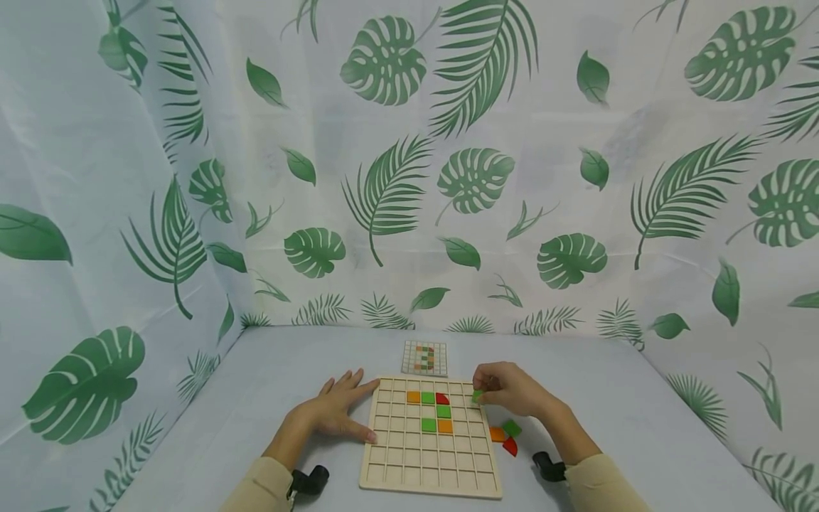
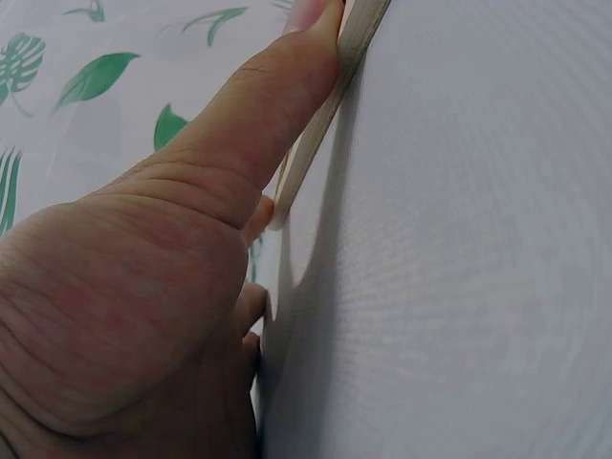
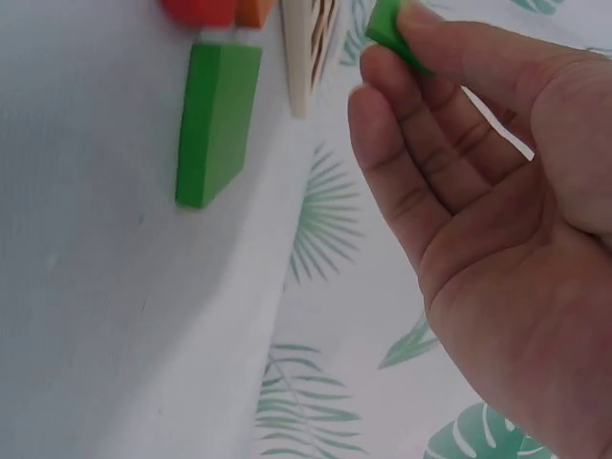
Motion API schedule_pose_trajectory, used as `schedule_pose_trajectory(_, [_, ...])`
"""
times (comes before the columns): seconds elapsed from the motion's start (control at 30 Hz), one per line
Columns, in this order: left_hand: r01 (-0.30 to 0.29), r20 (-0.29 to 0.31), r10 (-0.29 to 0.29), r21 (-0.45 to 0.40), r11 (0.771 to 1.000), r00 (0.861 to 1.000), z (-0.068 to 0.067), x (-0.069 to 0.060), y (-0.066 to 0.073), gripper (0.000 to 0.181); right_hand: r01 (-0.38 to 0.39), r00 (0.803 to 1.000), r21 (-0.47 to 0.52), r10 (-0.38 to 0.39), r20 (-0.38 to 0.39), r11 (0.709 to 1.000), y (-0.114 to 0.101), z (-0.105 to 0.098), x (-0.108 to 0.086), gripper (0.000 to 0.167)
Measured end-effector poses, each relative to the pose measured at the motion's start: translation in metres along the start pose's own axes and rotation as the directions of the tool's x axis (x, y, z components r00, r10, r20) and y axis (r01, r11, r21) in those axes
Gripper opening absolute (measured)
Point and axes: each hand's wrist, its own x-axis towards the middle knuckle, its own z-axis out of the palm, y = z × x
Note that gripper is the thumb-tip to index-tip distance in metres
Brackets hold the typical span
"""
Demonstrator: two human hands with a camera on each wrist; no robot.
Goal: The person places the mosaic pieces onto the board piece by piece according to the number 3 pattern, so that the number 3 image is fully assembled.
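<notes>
A wooden grid board [image 1: 403, 455] lies on the table, with green, orange and red pieces set in some of its upper and middle squares. My left hand [image 1: 335, 409] rests at the board's left edge, fingers spread; in the left wrist view its thumb [image 2: 277, 96] touches the rim. Between thumb and fingers my right hand [image 1: 512, 387] pinches a green block [image 3: 387, 24], held above the board's upper right side. To the right of the board lie a loose green block [image 1: 512, 428], an orange block [image 1: 497, 434] and a red quarter-round block [image 1: 510, 446].
Behind the board lies a small pattern card [image 1: 414, 359] showing a grid with coloured squares. A white cloth with green leaves [image 1: 397, 199] hangs at the back and sides. Black wrist-camera mounts [image 1: 311, 481] sit by both wrists, close to the table.
</notes>
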Motion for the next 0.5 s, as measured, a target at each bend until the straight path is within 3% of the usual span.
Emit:
schedule_pose_trajectory(0.27, [-0.018,-0.013,0.018,-0.028,0.999,1.0,-0.001,-0.002,0.0,0.119,0.045,0.998,0.045,-0.046,0.04,0.998,-0.013,0.005,0.003,0.012])
schedule_pose_trajectory(0.5, [0.005,-0.002,-0.005,0.01,1.0,1.0,0.0,0.0,0.003,0.114,0.035,0.997,0.072,-0.04,0.069,0.997,-0.02,0.013,0.006,0.012])
